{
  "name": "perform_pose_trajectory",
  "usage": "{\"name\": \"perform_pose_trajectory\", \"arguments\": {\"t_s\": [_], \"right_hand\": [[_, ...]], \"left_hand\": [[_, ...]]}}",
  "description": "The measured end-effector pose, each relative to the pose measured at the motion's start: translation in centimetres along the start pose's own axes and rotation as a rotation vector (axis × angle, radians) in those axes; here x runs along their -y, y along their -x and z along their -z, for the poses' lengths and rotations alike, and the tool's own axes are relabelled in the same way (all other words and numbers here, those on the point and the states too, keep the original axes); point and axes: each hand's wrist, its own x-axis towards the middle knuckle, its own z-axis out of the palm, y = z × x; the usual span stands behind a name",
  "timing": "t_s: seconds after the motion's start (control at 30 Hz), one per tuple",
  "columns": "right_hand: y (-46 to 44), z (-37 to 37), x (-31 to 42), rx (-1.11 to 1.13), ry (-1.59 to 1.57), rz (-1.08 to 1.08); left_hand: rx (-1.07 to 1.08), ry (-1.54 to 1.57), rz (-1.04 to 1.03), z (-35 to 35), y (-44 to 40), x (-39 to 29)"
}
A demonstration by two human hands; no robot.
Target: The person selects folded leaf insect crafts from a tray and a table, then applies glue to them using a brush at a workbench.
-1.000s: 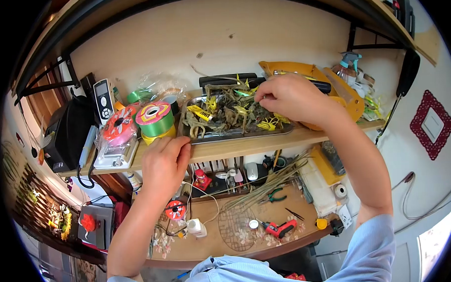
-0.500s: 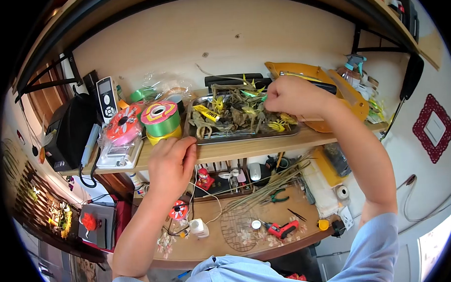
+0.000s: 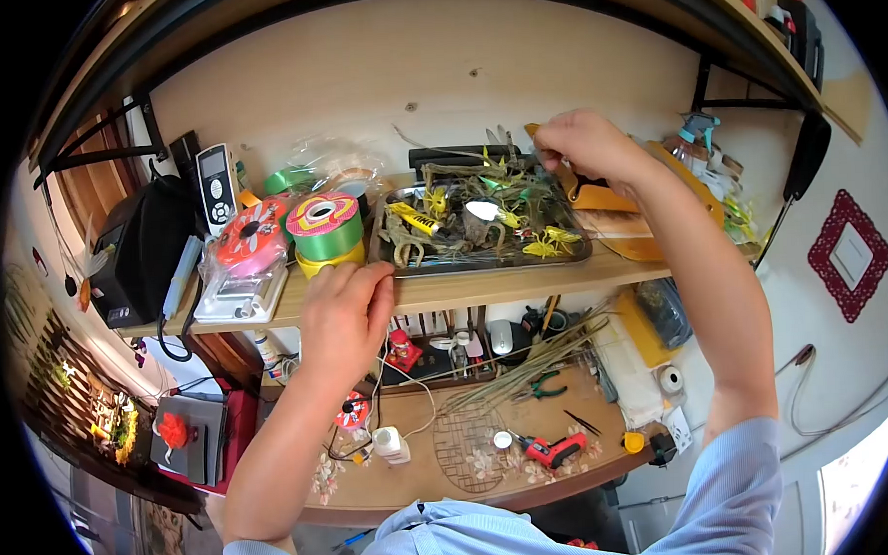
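Now, right hand (image 3: 581,144): held high over the back right corner of the tray, fingers curled downward; I cannot tell whether they grip anything, or whether they touch what lies below.
Left hand (image 3: 342,305): at the front edge of the long pale wooden shelf (image 3: 464,289), fingers drawn close in a loose curl; nothing shows in it, but its inside is hidden, so I cannot tell.
Tray: the shallow, dark rectangular metal tray (image 3: 493,267) sits mid-shelf between the hands, heaped with dry, twisted brown-green plant scraps (image 3: 457,233).
Yellow pieces: a small yellow tube with black lettering (image 3: 414,218) lies at the left of the heap; spiky, insect-like yellow figures (image 3: 541,247) lie at its front right.
Yellow-orange case: the open, leather-like yellow-orange case (image 3: 608,223) rests right of the tray, beneath the right wrist.
Ribbon: a green ribbon roll with a pink top (image 3: 325,244) stands just beside the tray's left end.
Reaching well: a light fingertip touch from above seems best, forearm high, since the tangled scraps look brittle and could catch and drag the figures along.
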Motion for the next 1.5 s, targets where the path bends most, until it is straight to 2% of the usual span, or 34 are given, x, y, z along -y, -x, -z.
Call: {"name": "perform_pose_trajectory", "arguments": {"t_s": [0.07,0.17,0.33,0.57,0.63,0.67,0.7,0.77,0.8,0.87,1.03,1.1,1.17,1.23,1.3,1.37,1.4,1.47,1.5], "right_hand": [[0.4,0.4,0.3,0.021,-0.029,-0.048],[0.5,0.7,0.1,-0.053,0.002,0.017],[0.8,1.0,-1.1,-0.217,0.008,0.259],[2.8,0.9,-0.5,-0.244,-0.01,0.236],[2.9,0.3,-0.6,-0.235,-0.048,0.261],[3.2,0.0,-0.5,-0.229,-0.047,0.259],[3.7,-0.4,0.1,-0.213,-0.052,0.233],[4.0,-1.0,0.7,-0.196,-0.055,0.21],[4.0,-1.3,0.8,-0.2,-0.052,0.238],[4.4,-1.9,1.5,-0.203,-0.05,0.269],[7.9,-3.5,3.9,-0.066,-0.248,0.23],[10.2,-4.3,4.3,-0.009,-0.227,0.244],[12.9,-5.6,4.0,0.094,-0.291,0.247],[15.5,-7.0,3.0,0.211,-0.417,0.247],[17.6,-8.1,2.1,0.212,-0.38,0.198],[19.0,-10.2,0.0,0.179,-0.296,0.302],[19.6,-11.5,-1.2,0.176,-0.296,0.3],[20.7,-14.4,-3.8,0.168,-0.357,0.131],[21.2,-16.0,-5.2,0.171,-0.36,0.124]], "left_hand": [[-0.005,0.009,0.005,-0.1,0.0,0.0],[-0.016,0.018,0.002,0.0,0.0,0.0],[-0.033,0.029,0.03,-0.1,0.3,0.0],[-0.133,0.217,0.058,0.2,1.1,-1.9],[-0.091,0.45,0.113,0.4,1.2,-3.3],[0.05,0.534,0.193,0.9,1.3,-3.9],[0.051,0.533,0.199,0.5,1.2,-4.3],[0.187,1.208,0.512,-0.7,0.4,-5.2],[0.185,1.208,0.514,-1.0,-0.6,-5.6],[0.218,1.593,0.813,-1.1,-2.8,-6.2],[0.249,1.459,0.756,-0.7,-3.0,-7.2],[0.266,1.425,0.759,0.3,-2.2,-7.7],[0.391,1.216,0.75,1.9,-1.0,-8.6],[0.413,1.143,0.755,1.3,2.2,-8.0],[0.349,0.927,0.338,0.6,5.2,-7.3],[0.616,0.643,0.416,2.1,6.9,-8.0],[0.618,0.646,0.413,2.1,7.8,-8.0],[0.753,0.479,0.28,1.4,9.9,-7.7],[0.759,0.482,0.284,1.0,11.4,-7.5]]}}
